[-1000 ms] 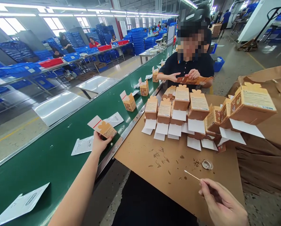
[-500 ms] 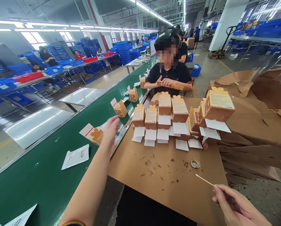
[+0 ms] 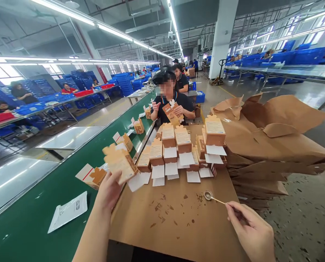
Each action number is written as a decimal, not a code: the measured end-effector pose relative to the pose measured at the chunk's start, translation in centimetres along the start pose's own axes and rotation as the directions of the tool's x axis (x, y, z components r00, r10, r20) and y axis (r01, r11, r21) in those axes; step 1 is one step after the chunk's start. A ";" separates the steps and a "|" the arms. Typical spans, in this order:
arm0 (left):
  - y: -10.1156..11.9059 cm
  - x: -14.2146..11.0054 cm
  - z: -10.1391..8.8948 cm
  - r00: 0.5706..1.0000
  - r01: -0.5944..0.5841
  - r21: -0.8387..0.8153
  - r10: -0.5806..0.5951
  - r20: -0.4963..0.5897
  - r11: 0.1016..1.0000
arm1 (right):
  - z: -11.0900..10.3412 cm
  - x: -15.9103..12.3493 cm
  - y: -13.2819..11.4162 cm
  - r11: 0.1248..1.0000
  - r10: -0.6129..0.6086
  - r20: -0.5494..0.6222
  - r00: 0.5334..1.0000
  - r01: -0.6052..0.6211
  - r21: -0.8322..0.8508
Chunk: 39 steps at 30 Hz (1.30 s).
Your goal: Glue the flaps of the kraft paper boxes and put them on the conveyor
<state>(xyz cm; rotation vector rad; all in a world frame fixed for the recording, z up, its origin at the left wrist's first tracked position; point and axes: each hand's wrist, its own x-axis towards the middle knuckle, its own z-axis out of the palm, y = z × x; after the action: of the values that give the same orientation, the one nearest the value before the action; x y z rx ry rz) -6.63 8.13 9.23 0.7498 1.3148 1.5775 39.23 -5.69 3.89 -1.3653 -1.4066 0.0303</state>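
Observation:
My left hand (image 3: pixel 108 191) is shut on a kraft-brown folding carton (image 3: pixel 119 163), raised over the belt edge, with a white flap hanging from it. My right hand (image 3: pixel 248 229) pinches a thin wooden swab stick (image 3: pixel 218 199), whose tip reaches a small round metal dish (image 3: pixel 208 195) on the cardboard sheet (image 3: pixel 173 225). Rows of upright kraft cartons (image 3: pixel 168 136) with white flaps stand on that sheet between my hands. Another carton (image 3: pixel 92 177) lies on the green conveyor belt (image 3: pixel 31 218) by my left hand, apart from it.
A white sachet (image 3: pixel 67 211) lies on the belt. Across the belt, a co-worker (image 3: pixel 173 105) holds a carton. Crumpled brown kraft paper (image 3: pixel 268 127) is heaped to the right of the sheet. Blue crates and workbenches line the hall behind.
My left hand let go of one carton on the belt and now holds another. The swab tip has moved to the metal dish. The whole view has tilted upward.

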 end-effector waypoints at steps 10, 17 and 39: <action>-9.7 -10.6 -0.4 0.958 0.151 0.251 -0.204 0.200 0.956 | 3.0 0.8 1.9 0.992 -0.086 0.129 0.988 0.097 -0.079; -9.2 -9.9 -0.1 0.923 0.174 0.310 -0.264 0.279 0.935 | 1.7 0.2 1.1 0.995 -0.061 0.084 0.995 0.067 -0.072; -11.7 -12.0 -0.4 0.953 0.103 0.273 -0.173 0.247 0.957 | 7.8 -6.6 -5.8 0.964 -0.009 0.393 0.919 -0.096 0.246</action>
<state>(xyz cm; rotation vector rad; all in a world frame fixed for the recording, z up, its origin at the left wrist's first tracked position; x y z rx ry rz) 0.82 -2.94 -0.96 0.9724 1.3507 1.1586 28.10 -7.40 0.49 -1.2084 -1.6344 0.5293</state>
